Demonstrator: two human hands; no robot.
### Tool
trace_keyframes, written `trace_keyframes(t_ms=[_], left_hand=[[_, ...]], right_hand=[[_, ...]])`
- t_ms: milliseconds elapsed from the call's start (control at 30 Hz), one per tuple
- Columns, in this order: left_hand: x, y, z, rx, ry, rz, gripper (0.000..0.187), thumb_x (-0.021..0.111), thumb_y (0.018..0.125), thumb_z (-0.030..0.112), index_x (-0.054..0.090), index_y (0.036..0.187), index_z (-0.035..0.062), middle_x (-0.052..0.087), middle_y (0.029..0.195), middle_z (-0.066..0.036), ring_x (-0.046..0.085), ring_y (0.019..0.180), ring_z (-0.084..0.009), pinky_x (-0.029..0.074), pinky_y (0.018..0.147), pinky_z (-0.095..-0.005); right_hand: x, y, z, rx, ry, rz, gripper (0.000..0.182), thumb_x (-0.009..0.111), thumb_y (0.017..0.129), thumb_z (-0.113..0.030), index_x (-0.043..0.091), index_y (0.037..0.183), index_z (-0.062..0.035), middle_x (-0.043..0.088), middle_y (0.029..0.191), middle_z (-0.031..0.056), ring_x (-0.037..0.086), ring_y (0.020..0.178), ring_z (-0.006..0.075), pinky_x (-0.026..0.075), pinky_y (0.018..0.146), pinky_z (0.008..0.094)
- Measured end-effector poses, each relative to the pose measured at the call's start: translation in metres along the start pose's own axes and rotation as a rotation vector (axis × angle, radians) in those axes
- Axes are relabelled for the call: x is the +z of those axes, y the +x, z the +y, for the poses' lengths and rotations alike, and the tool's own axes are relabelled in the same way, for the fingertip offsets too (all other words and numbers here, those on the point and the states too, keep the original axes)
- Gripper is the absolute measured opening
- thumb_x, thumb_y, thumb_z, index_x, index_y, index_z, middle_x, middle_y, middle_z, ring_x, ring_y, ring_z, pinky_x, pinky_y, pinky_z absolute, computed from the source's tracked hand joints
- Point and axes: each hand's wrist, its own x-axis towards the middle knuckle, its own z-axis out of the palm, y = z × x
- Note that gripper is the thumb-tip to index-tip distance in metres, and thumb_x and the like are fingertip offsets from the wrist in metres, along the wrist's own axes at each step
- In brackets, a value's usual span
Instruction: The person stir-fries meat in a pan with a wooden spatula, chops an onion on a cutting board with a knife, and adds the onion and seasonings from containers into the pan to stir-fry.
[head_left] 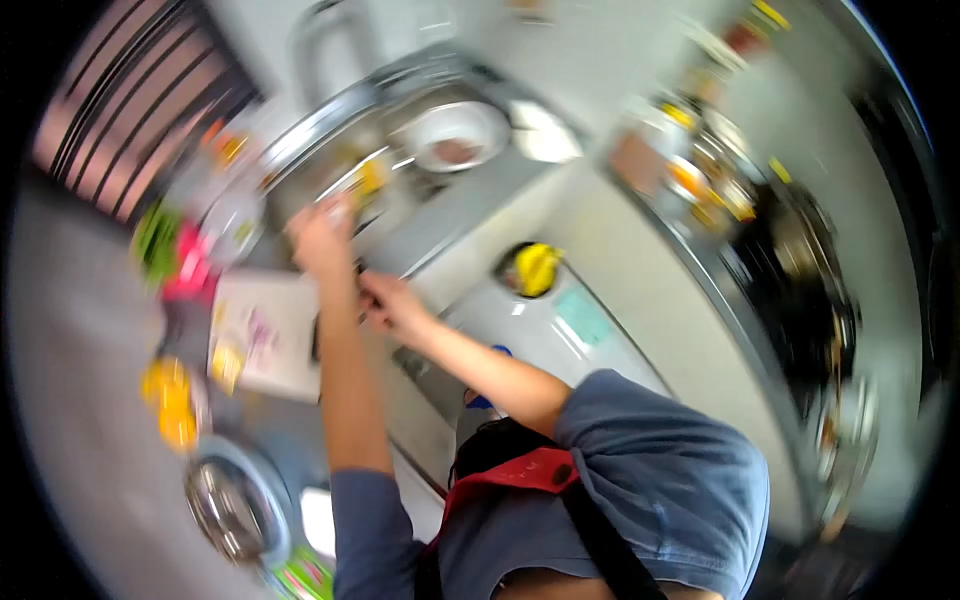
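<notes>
My left hand (323, 235) is over the near left edge of the sink (375, 212), its fingers closed on something blurred. My right hand (393, 305) is just below and to the right, closed round a dark handle at the counter's edge. Beyond my left hand, a yellow item (369, 178) lies in the left basin. A white bowl (457, 136) with brownish food stands in the right basin. Near my left forearm is a white cutting board (285, 360) with purple bits and a yellowish piece on it.
Leafy greens (158, 238), a pink item (190, 262), yellow items (171, 402) and a blue basin (262, 470) line the left side. A bin (530, 270) with something yellow stands below the counter. A stove with a pan (800, 235) is at the right.
</notes>
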Motion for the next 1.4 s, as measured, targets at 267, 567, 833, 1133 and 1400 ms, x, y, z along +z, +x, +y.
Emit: trace_keyframes(t_ms=[267, 567, 833, 1133, 1400], left_hand=[[-0.036, -0.096, 0.328, 0.612, -0.143, -0.197, 0.027, 0.067, 0.074, 0.015, 0.061, 0.1, 0.0122, 0.056, 0.1, -0.009, 0.049, 0.095, -0.0313, 0.045, 0.077, -0.0439], [-0.049, -0.34, 0.687, 1.018, -0.626, -0.285, 0.033, 0.068, 0.071, 0.022, 0.063, 0.102, 0.0121, 0.057, 0.102, -0.007, 0.051, 0.098, -0.0294, 0.046, 0.082, -0.04], [-0.052, -0.557, 0.947, 1.181, -1.156, -0.482, 0.024, 0.069, 0.069, 0.02, 0.065, 0.092, 0.0133, 0.06, 0.091, -0.01, 0.053, 0.089, -0.0317, 0.046, 0.079, -0.0413], [0.082, -0.705, 1.113, 1.084, -0.929, -0.965, 0.049, 0.054, 0.081, 0.048, 0.057, 0.11, 0.0093, 0.056, 0.112, -0.021, 0.049, 0.107, -0.0419, 0.035, 0.092, -0.0493], [-0.083, -0.514, 0.989, 0.871, -1.96, -1.141, 0.019, 0.046, 0.092, 0.006, 0.058, 0.106, 0.001, 0.056, 0.098, -0.006, 0.056, 0.083, -0.0099, 0.047, 0.072, -0.0216]], right_hand=[[-0.103, -0.2, -0.162, -0.458, 0.298, 0.202, 0.021, 0.047, 0.095, -0.03, 0.05, 0.089, -0.0101, 0.045, 0.066, -0.0017, 0.034, 0.044, 0.0054, 0.025, 0.036, 0.0223], [-0.262, -0.527, -0.313, -0.914, 0.21, 0.696, 0.022, 0.049, 0.094, -0.028, 0.047, 0.083, -0.0093, 0.048, 0.064, 0.0011, 0.037, 0.041, 0.0071, 0.028, 0.031, 0.0234], [-0.39, -0.761, -0.408, -1.153, 0.119, 1.093, 0.021, 0.049, 0.094, -0.024, 0.049, 0.084, -0.0052, 0.048, 0.068, 0.0019, 0.034, 0.046, 0.0064, 0.027, 0.037, 0.0209], [-0.567, -0.884, -0.482, -0.563, -0.651, 2.029, 0.028, 0.053, 0.089, -0.023, 0.058, 0.08, 0.003, 0.054, 0.057, 0.0065, 0.051, 0.043, 0.0132, 0.039, 0.037, 0.0282], [-0.516, -0.895, -0.487, -0.416, -1.103, 2.267, 0.034, 0.055, 0.087, -0.027, 0.058, 0.096, 0.0059, 0.062, 0.074, 0.0227, 0.063, 0.068, 0.0306, 0.049, 0.059, 0.0399]])
